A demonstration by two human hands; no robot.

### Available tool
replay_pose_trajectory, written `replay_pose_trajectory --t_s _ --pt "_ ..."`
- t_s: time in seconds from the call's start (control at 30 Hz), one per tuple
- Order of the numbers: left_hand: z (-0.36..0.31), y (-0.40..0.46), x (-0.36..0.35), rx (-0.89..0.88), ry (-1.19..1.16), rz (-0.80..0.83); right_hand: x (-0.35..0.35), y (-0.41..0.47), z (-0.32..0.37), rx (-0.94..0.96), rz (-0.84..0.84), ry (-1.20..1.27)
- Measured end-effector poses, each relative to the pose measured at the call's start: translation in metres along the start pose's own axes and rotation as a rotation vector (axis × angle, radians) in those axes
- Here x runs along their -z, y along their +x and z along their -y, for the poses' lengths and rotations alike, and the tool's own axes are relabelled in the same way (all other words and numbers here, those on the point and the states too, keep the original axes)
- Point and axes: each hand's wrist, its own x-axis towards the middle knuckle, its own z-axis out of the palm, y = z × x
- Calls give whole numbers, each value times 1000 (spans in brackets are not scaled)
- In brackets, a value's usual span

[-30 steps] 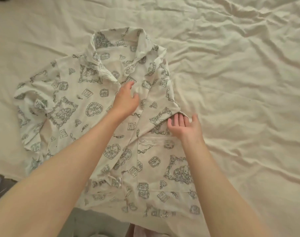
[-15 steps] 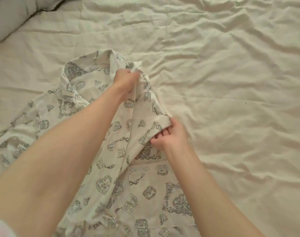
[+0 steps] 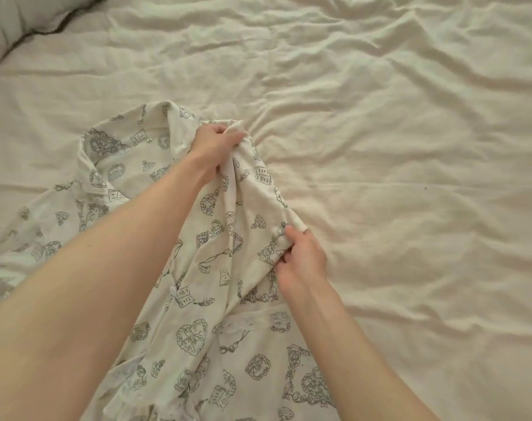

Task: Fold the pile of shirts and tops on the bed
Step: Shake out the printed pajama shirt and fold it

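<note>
both hands, left hand (image 3: 216, 144) and right hand (image 3: 301, 256), grip the shirt (image 3: 216, 232) edge; loose cloth may bunch, skewing the fold.

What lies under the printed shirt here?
The wrinkled cream bedsheet shows all around the printed shirt, gripped by the left hand and right hand. Anything beneath the fabric is covered.

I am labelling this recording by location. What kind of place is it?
Probably a bedroom: a wrinkled bed sheet fills the view, a pillow lies at the top left, and both hands grip a printed shirt.
</note>
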Motion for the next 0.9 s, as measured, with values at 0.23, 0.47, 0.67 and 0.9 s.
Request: replay_pose_trajectory --t_s 0.23,0.47,0.67,0.9 --pt "4 -3 4 93 -209 -60 -2 0 -3 17 38 105" --pt "48 -96 8 -341 408 -159 22 -17 -28 89 212 -248" --pt "145 -218 15 -178 578 -324 33 -30 -70 46 162 -444" --pt "194 -229 48 -209 704 -274 30 -45 -87 90 171 -564"
